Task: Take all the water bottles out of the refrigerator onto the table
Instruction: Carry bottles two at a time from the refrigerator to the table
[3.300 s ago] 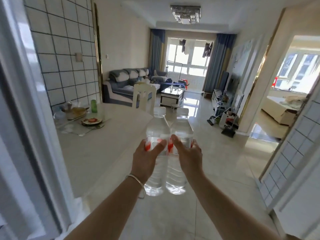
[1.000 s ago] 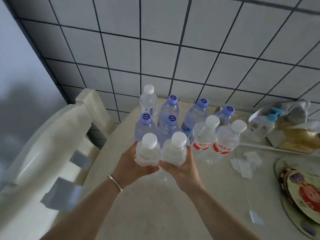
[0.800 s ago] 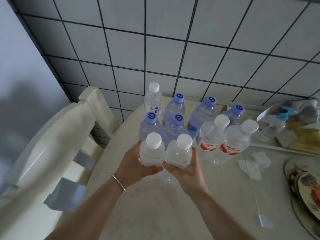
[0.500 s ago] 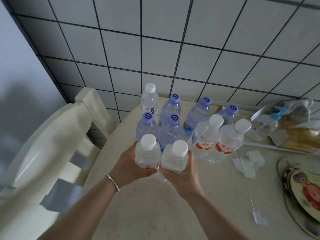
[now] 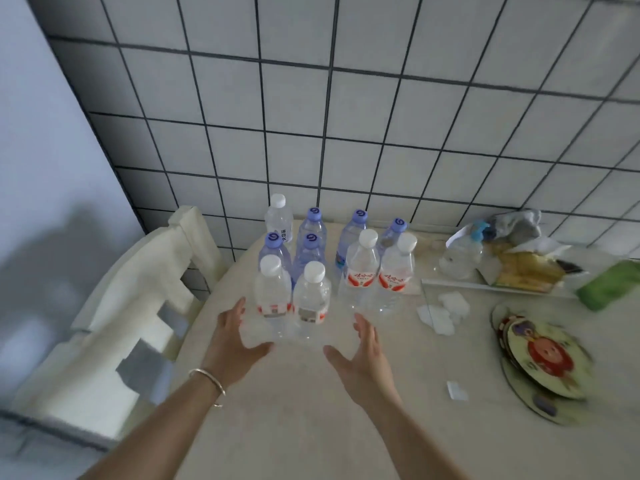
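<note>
Two clear white-capped water bottles, the left bottle [image 5: 272, 296] and the right bottle [image 5: 311, 303], stand upright side by side on the pale table [image 5: 294, 410]. My left hand [image 5: 235, 344] is open just left of and below them, fingers spread, with a bangle on the wrist. My right hand [image 5: 360, 358] is open to their right, apart from them. Behind stand several more bottles: blue-capped ones [image 5: 311, 233], one small white-capped bottle [image 5: 278, 220] and two red-labelled bottles [image 5: 362, 268] [image 5: 396, 271]. The refrigerator is out of view.
A white chair back [image 5: 138, 306] stands at the table's left edge. A tiled wall [image 5: 346, 116] rises behind the table. At the right lie a glass tray with bags and a spray bottle [image 5: 464, 254], white paper scraps [image 5: 443, 310] and round decorated mats [image 5: 543, 362].
Both hands have let go of the two white-capped bottles, which now stand on the table. The hands have drawn back and opened.
</note>
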